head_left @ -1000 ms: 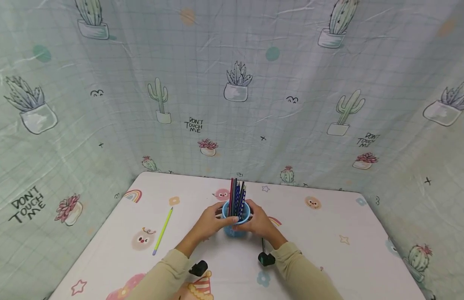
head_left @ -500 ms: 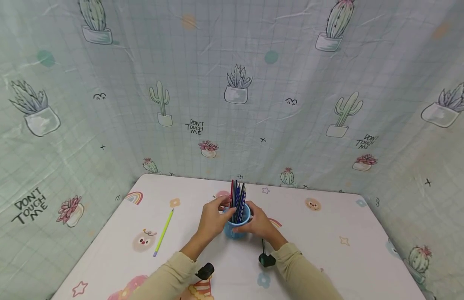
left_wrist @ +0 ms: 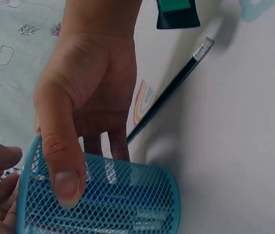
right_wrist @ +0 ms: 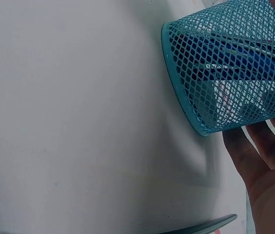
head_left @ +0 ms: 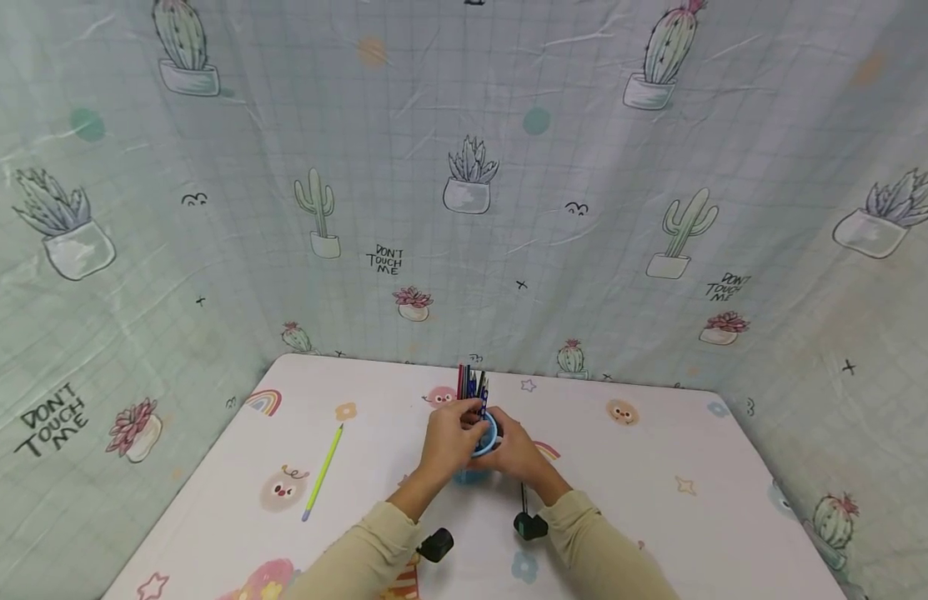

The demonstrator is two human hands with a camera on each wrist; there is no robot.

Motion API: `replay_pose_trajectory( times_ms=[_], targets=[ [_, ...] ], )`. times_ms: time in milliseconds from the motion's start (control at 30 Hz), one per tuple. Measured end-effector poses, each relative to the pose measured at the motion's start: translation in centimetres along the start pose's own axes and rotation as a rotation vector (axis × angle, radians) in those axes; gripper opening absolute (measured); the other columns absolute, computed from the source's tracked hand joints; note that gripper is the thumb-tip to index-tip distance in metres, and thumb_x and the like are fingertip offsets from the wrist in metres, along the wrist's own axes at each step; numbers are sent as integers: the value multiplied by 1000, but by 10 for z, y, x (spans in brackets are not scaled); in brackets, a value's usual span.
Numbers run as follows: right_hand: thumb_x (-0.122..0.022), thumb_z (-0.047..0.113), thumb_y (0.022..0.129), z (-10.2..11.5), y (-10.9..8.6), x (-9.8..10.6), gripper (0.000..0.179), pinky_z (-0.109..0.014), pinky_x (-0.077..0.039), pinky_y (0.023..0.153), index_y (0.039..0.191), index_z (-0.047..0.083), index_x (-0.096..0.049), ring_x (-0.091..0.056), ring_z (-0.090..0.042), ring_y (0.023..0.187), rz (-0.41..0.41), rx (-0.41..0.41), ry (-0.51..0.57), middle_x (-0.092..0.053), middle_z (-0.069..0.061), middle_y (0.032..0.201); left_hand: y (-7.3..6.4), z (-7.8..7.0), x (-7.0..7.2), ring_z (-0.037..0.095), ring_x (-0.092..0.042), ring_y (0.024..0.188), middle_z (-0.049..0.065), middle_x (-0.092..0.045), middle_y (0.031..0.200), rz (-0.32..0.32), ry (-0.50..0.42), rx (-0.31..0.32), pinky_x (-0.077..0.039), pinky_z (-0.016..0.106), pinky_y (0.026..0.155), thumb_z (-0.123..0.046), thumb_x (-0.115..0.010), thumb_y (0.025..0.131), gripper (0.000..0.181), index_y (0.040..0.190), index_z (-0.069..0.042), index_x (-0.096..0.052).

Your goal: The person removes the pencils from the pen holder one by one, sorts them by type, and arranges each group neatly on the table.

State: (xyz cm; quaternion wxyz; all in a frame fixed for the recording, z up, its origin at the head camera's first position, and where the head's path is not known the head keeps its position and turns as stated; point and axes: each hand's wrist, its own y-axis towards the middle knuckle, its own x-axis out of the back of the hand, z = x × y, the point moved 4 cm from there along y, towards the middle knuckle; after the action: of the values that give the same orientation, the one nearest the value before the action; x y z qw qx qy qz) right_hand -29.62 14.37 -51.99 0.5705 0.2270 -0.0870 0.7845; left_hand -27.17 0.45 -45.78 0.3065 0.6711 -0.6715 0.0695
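With right hand [head_left: 514,450] fingers [right_wrist: 245,153] clasping cup [left_wrist: 125,195], likely to steady it; at pencils [head_left: 472,385] with left hand [head_left: 447,442], can't tell if pinching.

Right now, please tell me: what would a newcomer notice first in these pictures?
Probably the blue mesh cup near the centre, gripped by the right hand, with the left hand around its pencils. Next, the yellow-green pencil lying left of them on the table. Behind hangs a cactus-print cloth.
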Motion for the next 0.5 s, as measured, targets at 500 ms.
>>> replay_pose_trajectory(
  times_ms=[500],
  targets=[
    [-93,18,72,0,0,1,80,-59,-49,113,142,14,-55,-59,-35,133,-3,-31,38,-61,-14,149,7,-4,-14,21,-66,83,8,-73,96,-93,184,57,-58,39,73,-14,-79,90,31,119,-4,-77]
  ],
)
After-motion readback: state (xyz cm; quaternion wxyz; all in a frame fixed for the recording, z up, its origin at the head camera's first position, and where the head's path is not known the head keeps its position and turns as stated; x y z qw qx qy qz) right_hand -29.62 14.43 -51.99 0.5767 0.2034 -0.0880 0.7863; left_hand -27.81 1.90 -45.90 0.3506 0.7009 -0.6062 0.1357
